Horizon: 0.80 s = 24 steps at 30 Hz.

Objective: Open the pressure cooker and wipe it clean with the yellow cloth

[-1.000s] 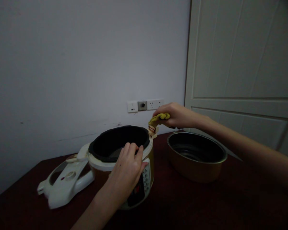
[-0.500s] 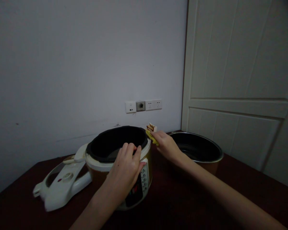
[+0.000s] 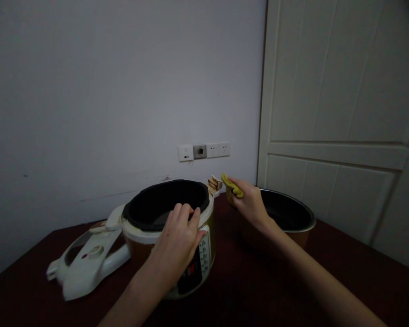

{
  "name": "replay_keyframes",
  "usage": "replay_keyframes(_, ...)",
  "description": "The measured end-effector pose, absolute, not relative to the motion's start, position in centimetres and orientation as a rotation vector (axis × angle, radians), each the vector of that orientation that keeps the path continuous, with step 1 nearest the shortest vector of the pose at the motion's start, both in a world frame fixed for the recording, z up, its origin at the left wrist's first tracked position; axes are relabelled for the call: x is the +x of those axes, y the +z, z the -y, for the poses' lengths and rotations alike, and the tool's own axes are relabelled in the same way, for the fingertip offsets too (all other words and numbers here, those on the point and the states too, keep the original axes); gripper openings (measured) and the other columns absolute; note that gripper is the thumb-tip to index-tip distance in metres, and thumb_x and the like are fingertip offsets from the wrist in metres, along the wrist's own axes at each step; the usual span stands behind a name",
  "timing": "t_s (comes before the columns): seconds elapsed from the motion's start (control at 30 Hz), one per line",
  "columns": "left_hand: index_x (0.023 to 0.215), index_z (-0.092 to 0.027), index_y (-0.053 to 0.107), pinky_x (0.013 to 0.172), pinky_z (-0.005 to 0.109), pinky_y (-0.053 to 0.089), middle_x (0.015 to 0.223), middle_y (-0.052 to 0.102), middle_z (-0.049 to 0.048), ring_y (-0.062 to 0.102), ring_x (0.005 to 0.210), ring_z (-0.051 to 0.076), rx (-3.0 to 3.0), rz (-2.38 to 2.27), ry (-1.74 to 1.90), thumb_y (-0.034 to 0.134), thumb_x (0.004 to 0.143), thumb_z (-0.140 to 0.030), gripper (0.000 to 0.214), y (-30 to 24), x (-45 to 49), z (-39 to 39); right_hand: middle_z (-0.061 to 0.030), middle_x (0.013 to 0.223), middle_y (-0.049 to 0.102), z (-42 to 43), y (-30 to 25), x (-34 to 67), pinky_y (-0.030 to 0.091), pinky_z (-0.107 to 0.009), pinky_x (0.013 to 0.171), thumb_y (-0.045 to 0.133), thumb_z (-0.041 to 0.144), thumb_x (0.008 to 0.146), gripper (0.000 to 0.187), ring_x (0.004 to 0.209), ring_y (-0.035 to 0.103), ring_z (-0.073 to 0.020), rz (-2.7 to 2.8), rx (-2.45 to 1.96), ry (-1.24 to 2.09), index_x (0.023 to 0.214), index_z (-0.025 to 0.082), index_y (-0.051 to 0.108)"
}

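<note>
An electric pressure cooker (image 3: 139, 247), brown with a white rim and a button panel, stands lidless, its dark inside showing. My left hand (image 3: 182, 227) lies over the near rim, fingers curled inward and thumb outside, gripping it. In my right hand (image 3: 254, 200) is a folded yellow cloth (image 3: 231, 186), held up just right of the cooker, apart from its rim. Beside the cooker's back right rim juts a stained, pale hinge piece (image 3: 214, 183). Behind my right wrist sits a dark-lined inner pot (image 3: 289, 209), partly hidden by that hand.
The white cooker lid (image 3: 85, 268) with its handle lies left of the cooker, against its side. Everything rests on a dark red tabletop (image 3: 245, 290). A wall with sockets (image 3: 218, 150) rises behind, and a white panelled door (image 3: 330, 181) stands at the right.
My right hand has moved right with the yellow cloth, off the cooker's rim, uncovering the hinge piece and covering more of the inner pot. My left hand has stayed on the rim.
</note>
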State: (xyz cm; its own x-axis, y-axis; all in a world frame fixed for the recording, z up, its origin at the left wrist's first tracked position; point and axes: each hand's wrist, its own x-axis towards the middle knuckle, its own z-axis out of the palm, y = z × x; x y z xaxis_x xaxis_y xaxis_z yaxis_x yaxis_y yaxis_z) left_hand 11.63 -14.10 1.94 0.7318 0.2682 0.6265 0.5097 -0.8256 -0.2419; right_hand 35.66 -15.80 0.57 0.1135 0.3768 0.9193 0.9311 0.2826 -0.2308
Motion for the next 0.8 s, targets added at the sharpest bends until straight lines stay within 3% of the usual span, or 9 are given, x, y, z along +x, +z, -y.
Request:
replay_keyframes(0.17,0.12,-0.007,0.055,0.079,0.04,0.046,0.098,0.053,0.0113,0.047,0.092,0.024,-2.529,0.611,-0.819,0.056,0.086,-0.024,0.038,1.9,11.6,14.1,-0.0099,0.137,0.049,13.6,-2.7,34.8,0.039,-0.041,0.105,0.041,-0.003,0.071,0.073,0.127,0.044,-0.0205,1.689,-1.115,-0.665,0.14,0.021,0.04)
replay_keyframes(0.3,0.119,-0.008,0.056,0.079,0.04,0.046,0.098,0.054,0.011,0.047,0.092,0.024,-2.536,0.619,-0.818,0.056,0.086,-0.024,0.037,1.9,11.7,14.0,-0.0086,0.142,0.043,13.1,-5.0,33.6,0.035,-0.043,0.108,0.038,-0.007,0.068,0.083,0.134,0.034,-0.02,1.718,-1.038,-0.624,0.145,0.023,0.03)
replay_keyframes(0.43,0.119,-0.007,0.056,0.079,0.04,0.046,0.098,0.054,0.0113,0.047,0.092,0.024,-2.547,0.623,-0.817,0.057,0.085,-0.024,0.037,2.0,11.7,14.0,-0.0064,0.135,0.052,13.7,-5.5,32.7,0.039,-0.039,0.105,0.039,-0.003,0.071,0.073,0.126,0.046,-0.0185,1.578,-1.028,-0.522,0.138,0.025,0.043)
replay_keyframes(0.6,0.12,-0.006,0.055,0.079,0.041,0.046,0.098,0.053,0.0118,0.046,0.092,0.025,-2.56,0.62,-0.81,0.055,0.086,-0.023,0.038,1.9,11.6,14.1,-0.0078,0.112,0.067,15.3,-4.5,32.7,0.052,-0.03,0.087,0.047,0.005,0.072,0.053,0.098,0.065,-0.019,1.453,-1.096,-0.371,0.121,0.019,0.061)
replay_keyframes(0.7,0.12,-0.006,0.055,0.079,0.041,0.046,0.098,0.053,0.0119,0.046,0.092,0.025,-2.561,0.623,-0.799,0.055,0.086,-0.024,0.038,1.9,11.6,14.1,-0.0072,0.107,0.069,15.8,-2.5,33.7,0.053,-0.029,0.082,0.048,0.007,0.073,0.048,0.091,0.067,-0.0184,1.354,-1.133,-0.381,0.117,0.018,0.064)
replay_keyframes(0.8,0.121,-0.005,0.055,0.079,0.042,0.046,0.098,0.053,0.0127,0.046,0.092,0.026,-2.567,0.625,-0.793,0.054,0.087,-0.023,0.039,2.0,11.7,14.1,-0.0066,0.115,0.066,15.3,-0.7,34.9,0.05,-0.033,0.09,0.049,0.006,0.073,0.051,0.1,0.064,-0.0194,1.297,-1.129,-0.473,0.119,0.021,0.063)
